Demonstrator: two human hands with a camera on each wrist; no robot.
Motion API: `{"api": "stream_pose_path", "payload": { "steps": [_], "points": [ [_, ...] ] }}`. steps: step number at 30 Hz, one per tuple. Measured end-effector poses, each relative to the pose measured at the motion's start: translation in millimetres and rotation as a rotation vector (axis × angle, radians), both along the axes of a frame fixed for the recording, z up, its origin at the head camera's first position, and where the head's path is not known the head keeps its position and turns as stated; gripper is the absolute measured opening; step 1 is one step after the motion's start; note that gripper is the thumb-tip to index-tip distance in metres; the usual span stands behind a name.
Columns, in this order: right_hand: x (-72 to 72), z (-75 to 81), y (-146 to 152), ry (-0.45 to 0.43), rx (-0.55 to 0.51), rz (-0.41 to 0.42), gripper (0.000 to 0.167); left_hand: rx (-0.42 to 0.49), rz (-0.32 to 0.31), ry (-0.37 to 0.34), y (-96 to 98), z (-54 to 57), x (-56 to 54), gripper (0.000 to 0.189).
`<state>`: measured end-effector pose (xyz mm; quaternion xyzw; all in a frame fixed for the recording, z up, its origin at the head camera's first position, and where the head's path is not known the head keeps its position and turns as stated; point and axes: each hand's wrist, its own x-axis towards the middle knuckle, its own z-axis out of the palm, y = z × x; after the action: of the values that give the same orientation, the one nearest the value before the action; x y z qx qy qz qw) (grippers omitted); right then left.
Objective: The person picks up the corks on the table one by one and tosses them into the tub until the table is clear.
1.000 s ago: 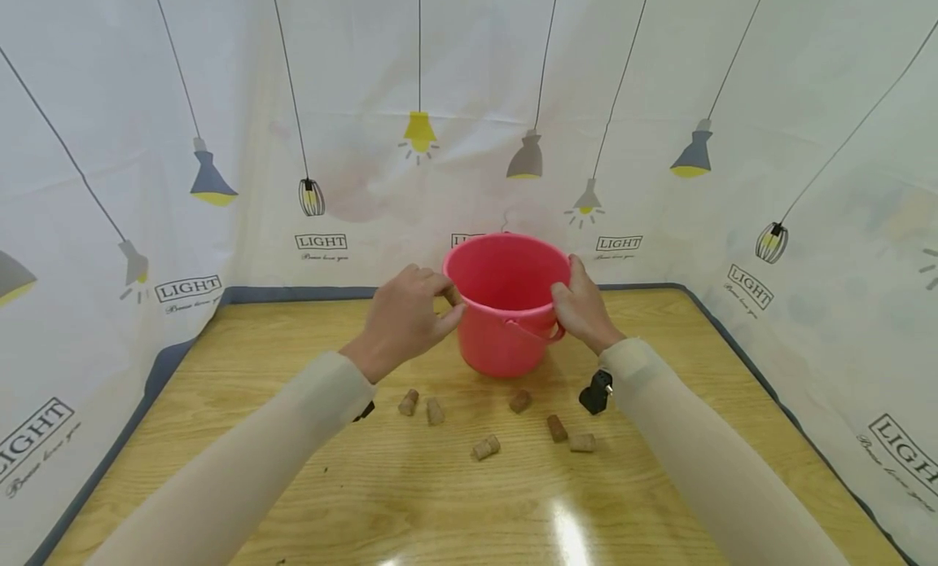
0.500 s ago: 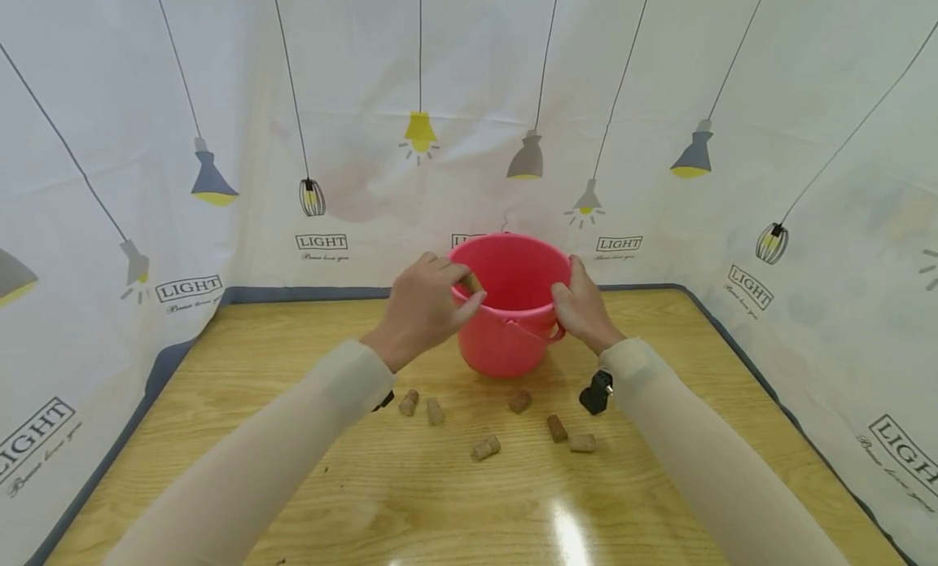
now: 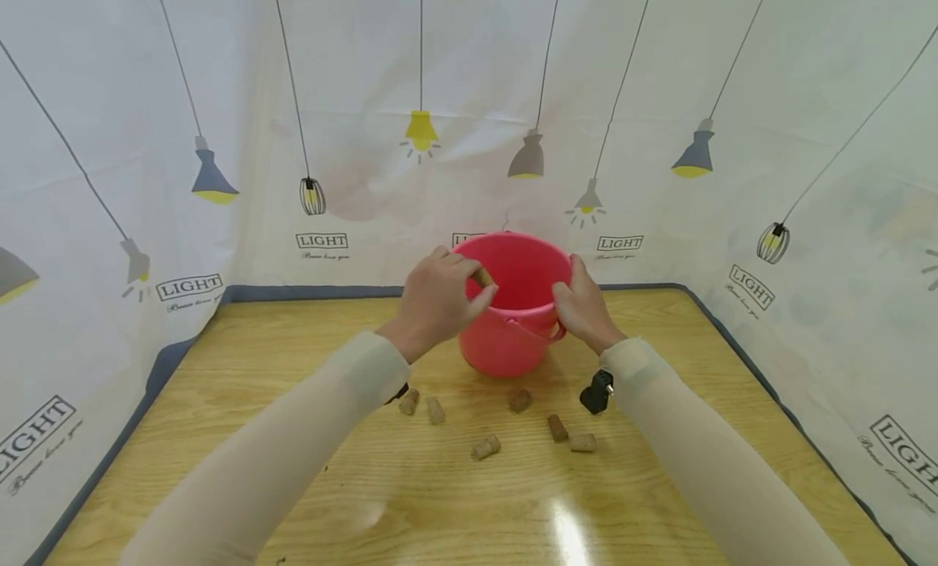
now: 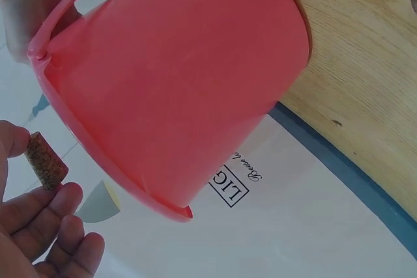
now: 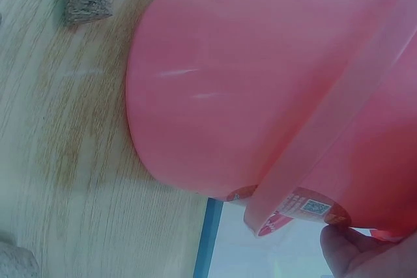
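Observation:
Between the thumb and fingers of my left hand (image 3: 436, 299) a cork (image 3: 483, 278) is pinched, over the near left rim of a pink bucket (image 3: 501, 346). In the left wrist view the cork (image 4: 47, 162) is held between thumb and fingertips, apart from the bucket wall (image 4: 182, 76). My right hand (image 3: 585, 307) grips the bucket's right rim, thumb inside. The bucket stands on the table, its handle (image 3: 535, 333) hanging down at the near side. The bottom of its inside is hidden.
Several corks lie on the wooden table (image 3: 410, 501) in front of the bucket, among them a pale cork (image 3: 486, 447) and a darker cork (image 3: 557, 427). A curtain (image 3: 366, 208) printed with lamps surrounds the table at the back and sides.
My left hand has moved right with the cork, from beside the bucket's left rim to over it. The right hand and the bucket have stayed in place.

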<state>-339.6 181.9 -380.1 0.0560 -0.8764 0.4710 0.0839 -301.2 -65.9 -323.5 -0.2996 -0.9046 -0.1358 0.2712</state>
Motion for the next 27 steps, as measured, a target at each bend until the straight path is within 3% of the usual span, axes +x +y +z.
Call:
{"api": "stream_pose_path", "payload": {
  "steps": [20, 27],
  "points": [
    [1.2, 1.0, -0.5, 0.003, 0.007, 0.001, 0.07, -0.058, 0.013, -0.019, 16.9, -8.1, -16.7, 0.023],
    [0.8, 0.9, -0.5, -0.013, -0.005, 0.005, 0.07, -0.114, 0.057, -0.09, 19.1, -9.2, -19.5, 0.052]
  ]
}}
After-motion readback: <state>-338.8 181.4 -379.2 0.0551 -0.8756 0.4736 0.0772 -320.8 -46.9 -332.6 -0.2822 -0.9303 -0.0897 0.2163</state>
